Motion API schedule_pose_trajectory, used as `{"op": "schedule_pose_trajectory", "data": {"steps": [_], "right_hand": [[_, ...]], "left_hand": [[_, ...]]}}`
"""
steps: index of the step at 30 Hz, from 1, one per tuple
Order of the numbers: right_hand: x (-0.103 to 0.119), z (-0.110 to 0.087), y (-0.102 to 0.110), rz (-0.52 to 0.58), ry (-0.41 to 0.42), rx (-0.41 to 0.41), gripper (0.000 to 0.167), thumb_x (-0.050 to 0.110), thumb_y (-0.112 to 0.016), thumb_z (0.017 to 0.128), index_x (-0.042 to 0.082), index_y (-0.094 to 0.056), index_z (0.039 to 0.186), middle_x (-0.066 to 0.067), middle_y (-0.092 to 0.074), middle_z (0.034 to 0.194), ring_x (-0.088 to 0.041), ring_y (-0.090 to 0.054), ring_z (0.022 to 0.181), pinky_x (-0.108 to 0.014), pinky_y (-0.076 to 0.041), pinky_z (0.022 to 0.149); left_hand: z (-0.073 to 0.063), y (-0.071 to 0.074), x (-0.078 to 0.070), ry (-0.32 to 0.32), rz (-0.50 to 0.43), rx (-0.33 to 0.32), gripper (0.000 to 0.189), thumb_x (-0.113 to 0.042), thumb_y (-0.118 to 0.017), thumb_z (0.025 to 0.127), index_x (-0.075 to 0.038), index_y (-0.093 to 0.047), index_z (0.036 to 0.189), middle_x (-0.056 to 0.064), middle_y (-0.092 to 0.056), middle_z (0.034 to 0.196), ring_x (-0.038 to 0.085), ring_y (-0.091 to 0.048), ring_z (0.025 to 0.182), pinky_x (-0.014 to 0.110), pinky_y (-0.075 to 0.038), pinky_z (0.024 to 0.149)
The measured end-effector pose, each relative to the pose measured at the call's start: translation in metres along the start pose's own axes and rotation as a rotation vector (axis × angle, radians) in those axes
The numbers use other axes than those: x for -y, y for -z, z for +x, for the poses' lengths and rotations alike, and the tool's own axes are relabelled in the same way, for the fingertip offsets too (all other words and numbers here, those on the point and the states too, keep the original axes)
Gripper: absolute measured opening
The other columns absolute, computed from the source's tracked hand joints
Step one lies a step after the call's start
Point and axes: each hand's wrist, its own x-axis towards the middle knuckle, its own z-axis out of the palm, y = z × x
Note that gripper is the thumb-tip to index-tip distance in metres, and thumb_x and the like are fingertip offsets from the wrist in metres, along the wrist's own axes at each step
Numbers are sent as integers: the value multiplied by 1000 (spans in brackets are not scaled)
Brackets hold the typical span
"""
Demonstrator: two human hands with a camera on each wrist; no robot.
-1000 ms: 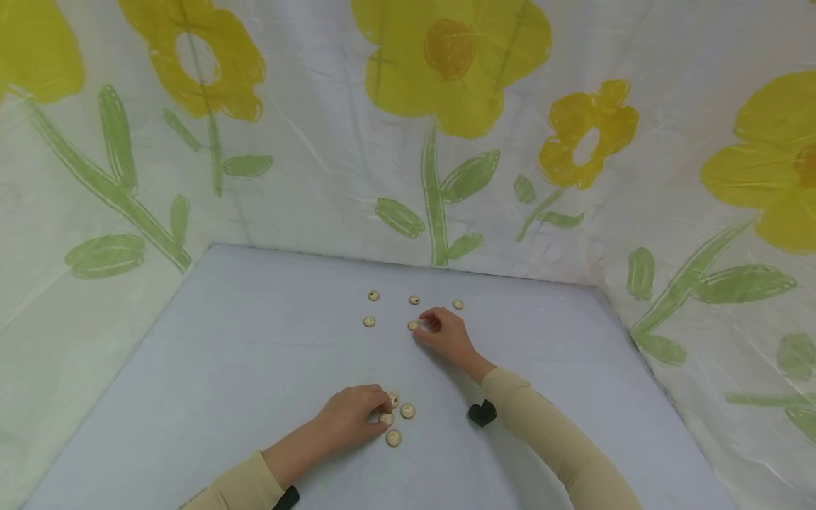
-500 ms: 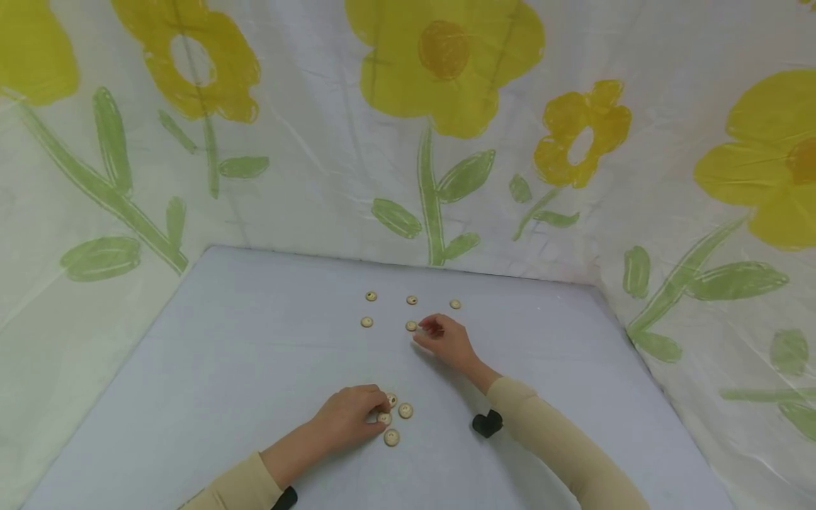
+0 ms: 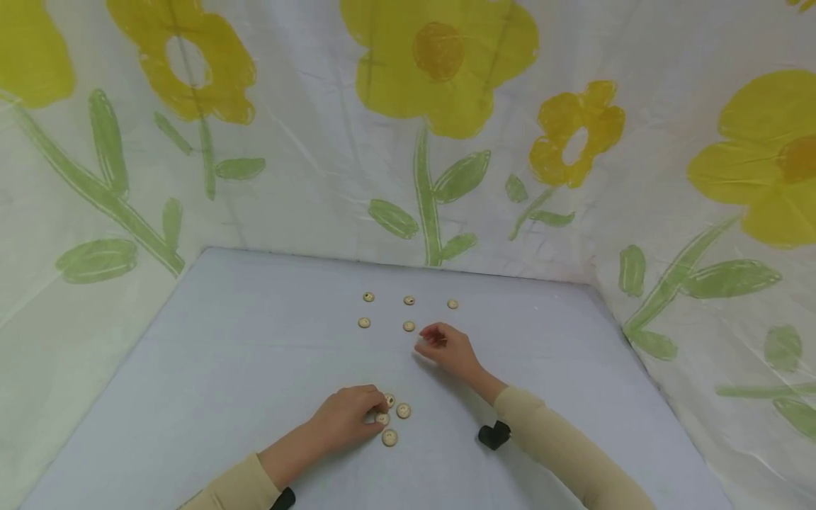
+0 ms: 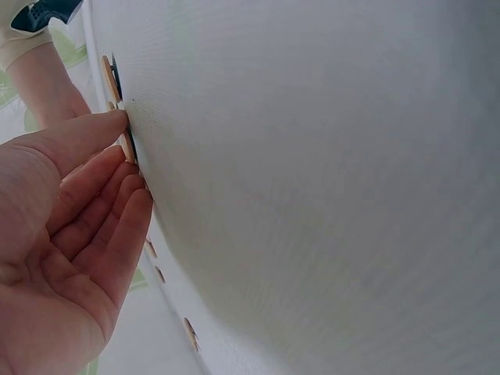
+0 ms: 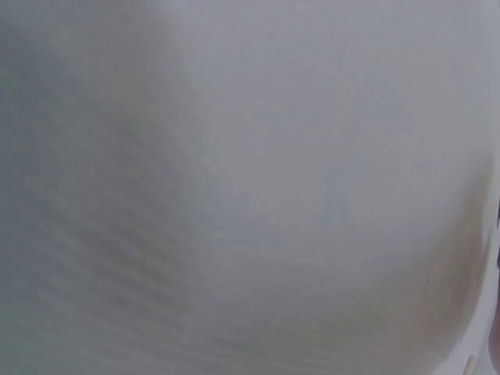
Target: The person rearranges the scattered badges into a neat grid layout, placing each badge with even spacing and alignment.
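On the white table in the head view, my left hand (image 3: 347, 418) pinches a round, pale wooden button (image 3: 382, 418) between thumb and fingers. The left wrist view shows the thumb (image 4: 94, 131) and fingers at the edge of that button (image 4: 130, 147), low against the tabletop. Several like buttons lie around it, among them one to the right (image 3: 404, 410) and one in front (image 3: 390, 438). My right hand (image 3: 451, 350) is farther back, fingers loosely curled and holding nothing. Just beyond its fingertips lies another button (image 3: 409, 326).
At the back, three buttons form a row: left (image 3: 368, 297), middle (image 3: 409, 300) and right (image 3: 452, 304). A second row in front starts with a button (image 3: 364, 322) at left. White sheets (image 3: 306, 184) painted with yellow flowers border the table (image 3: 223, 354).
My right hand has let go of the button in the second row and drawn back toward me, to the right. The left hand has kept its hold among the near buttons.
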Motion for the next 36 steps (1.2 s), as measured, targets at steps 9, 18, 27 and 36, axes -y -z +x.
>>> {"op": "schedule_pose_trajectory", "data": {"steps": [9, 18, 27, 36], "right_hand": [[0, -9, 0, 47, -7, 32, 22, 17, -79, 82, 9, -69, 100, 1, -66, 92, -13, -60, 86, -26, -52, 80], [20, -30, 1, 75, -11, 70, 24, 10, -77, 83, 1, -67, 103, -8, -66, 95, -20, -60, 88, -26, -51, 81], [48, -48, 13, 128, 38, 118, 26, 5, -73, 85, -8, -63, 106, -19, -66, 99, -27, -60, 90, -31, -52, 83], [48, -58, 15, 160, 9, 143, 26, 7, -73, 86, -5, -63, 107, -19, -66, 103, -26, -60, 92, -26, -51, 82]], "left_hand": [[0, -1, 0, -7, 4, -7, 12, -14, -76, 82, -16, -68, 90, -10, -64, 90, 3, -56, 80, 29, -50, 72], [1, -2, 1, -15, 10, -16, 11, -15, -77, 81, -16, -69, 90, -10, -63, 88, 3, -56, 80, 29, -50, 71], [0, -3, 2, -26, 16, -35, 13, -14, -78, 80, -16, -69, 89, -10, -63, 88, 5, -58, 81, 30, -51, 72], [1, -4, 3, -18, 14, -29, 13, -14, -77, 81, -16, -69, 91, -9, -64, 90, 5, -59, 83, 30, -51, 74]]}}
